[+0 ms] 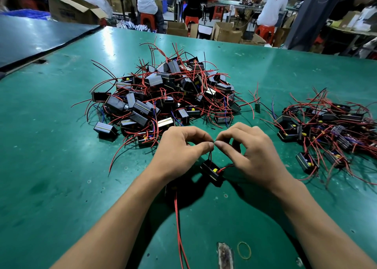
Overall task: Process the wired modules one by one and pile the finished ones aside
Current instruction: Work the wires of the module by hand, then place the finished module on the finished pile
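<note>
We pinch wire ends together between our left hand (181, 148) and right hand (251, 152), just above a black module (211, 172). Beyond that module sits the big tangled pile (163, 97); to its right, a smaller pile (330, 125).

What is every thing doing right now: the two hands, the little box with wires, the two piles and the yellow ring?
left hand: pinching a wire end of the module.
right hand: pinching another wire end, fingertips meeting the left hand's.
module: below the hands, its wires running up to the fingertips.
big pile: heaped and tangled, mid-table.
smaller pile: spread out on the right.
rubber band: lying flat, untouched.
</note>
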`<state>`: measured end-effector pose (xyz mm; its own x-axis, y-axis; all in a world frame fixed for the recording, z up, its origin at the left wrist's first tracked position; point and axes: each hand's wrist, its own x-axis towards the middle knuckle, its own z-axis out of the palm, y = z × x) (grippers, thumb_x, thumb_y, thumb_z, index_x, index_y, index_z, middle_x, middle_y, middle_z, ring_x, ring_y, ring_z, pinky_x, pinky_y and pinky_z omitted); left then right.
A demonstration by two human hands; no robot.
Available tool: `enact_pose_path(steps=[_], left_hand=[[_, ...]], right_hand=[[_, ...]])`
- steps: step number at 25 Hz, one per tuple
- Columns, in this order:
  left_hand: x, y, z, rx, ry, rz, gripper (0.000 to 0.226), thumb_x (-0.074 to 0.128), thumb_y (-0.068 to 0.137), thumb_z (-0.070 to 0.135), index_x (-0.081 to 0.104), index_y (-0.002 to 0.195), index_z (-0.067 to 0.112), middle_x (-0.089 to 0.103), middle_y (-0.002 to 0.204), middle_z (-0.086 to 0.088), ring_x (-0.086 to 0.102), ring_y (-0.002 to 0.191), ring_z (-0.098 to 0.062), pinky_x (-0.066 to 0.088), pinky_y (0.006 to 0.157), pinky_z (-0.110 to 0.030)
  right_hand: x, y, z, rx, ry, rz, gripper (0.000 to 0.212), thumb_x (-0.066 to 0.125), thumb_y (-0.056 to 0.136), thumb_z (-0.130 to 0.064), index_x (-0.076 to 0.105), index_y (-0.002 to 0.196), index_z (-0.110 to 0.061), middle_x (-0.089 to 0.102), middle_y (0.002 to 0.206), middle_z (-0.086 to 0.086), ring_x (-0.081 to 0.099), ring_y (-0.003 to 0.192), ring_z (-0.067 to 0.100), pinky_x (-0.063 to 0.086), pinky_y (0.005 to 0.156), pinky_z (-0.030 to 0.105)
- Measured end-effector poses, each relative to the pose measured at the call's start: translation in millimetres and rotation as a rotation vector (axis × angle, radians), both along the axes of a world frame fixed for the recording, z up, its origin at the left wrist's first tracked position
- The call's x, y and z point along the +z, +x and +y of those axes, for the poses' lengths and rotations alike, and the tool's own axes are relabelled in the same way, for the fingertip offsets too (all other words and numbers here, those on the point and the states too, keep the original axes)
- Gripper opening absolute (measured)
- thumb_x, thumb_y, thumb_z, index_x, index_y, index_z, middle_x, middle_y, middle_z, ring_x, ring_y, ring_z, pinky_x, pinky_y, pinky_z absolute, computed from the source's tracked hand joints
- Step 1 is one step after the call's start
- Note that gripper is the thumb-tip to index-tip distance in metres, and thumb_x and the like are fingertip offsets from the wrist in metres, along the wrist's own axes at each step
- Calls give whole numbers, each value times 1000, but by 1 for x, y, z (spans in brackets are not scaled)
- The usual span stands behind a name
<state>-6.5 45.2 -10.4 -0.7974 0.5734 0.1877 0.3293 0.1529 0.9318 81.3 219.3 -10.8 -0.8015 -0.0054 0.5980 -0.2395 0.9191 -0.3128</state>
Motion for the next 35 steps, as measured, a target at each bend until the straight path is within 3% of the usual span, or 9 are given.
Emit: enact_pose_path(steps=[3,6,14,20,22,28,31,33,35], left_hand=[[-1,2,0,16,-8,96,7,78,81,16,76,81,23,73,74,11,60,62,7,47,63,-15],[-1,4,1,43,-17,213,8,77,80,14,78,82,21,73,75,13,65,73,4,41,68,-5],[1,8,2,23,-6,277,9,79,80,14,78,84,21,73,76,15,65,75,4,39,71,-3],[2,2,-2,112,60,115,10,78,82,20,75,90,23,73,81,11,67,76,-3,54,68,-26],[2,-1,-3,140,58,97,8,75,85,19,75,91,23,72,83,10,67,80,-4,57,72,-28],[-4,-2,-2,118,-82,149,7,68,90,19,75,89,22,72,80,11,65,76,-1,53,72,-20],[-7,-1,1,69,-145,158,8,68,90,22,76,88,21,73,79,9,66,75,-3,53,75,-22],[-9,1,4,22,-148,96,10,66,92,21,76,91,19,75,82,7,69,80,-8,56,82,-30],[-8,3,7,-33,-95,-25,12,62,95,15,75,95,14,76,86,3,72,85,-13,57,88,-38]], right_hand=[[2,1,-6,0,-171,-134,7,63,93,-28,63,87,-25,60,81,-13,58,73,13,44,74,34],[4,-2,-9,43,-504,-358,17,61,98,-18,62,83,-23,54,69,-15,46,63,3,38,63,19],[14,-1,-9,90,-952,-616,18,60,96,-19,60,78,-15,45,69,0,39,60,8,35,53,15],[12,-5,-7,-13,-885,-508,24,53,100,-15,57,77,-18,43,66,3,37,60,13,32,56,27],[11,-4,-2,-60,-837,-497,25,57,99,-18,60,74,-22,43,67,4,36,64,17,30,60,33],[22,1,31,-197,-873,-383,19,60,73,-31,58,60,-18,44,57,-5,36,55,11,26,58,29],[19,4,52,-498,-689,-339,20,68,80,-32,65,66,-18,55,59,-10,46,58,11,37,58,27],[17,5,50,-643,-529,-171,13,71,85,-33,67,78,-23,54,65,-9,48,60,11,40,58,25],[20,4,31,-510,-378,25,8,70,88,-31,66,85,-26,55,72,-9,51,65,9,41,64,28]])
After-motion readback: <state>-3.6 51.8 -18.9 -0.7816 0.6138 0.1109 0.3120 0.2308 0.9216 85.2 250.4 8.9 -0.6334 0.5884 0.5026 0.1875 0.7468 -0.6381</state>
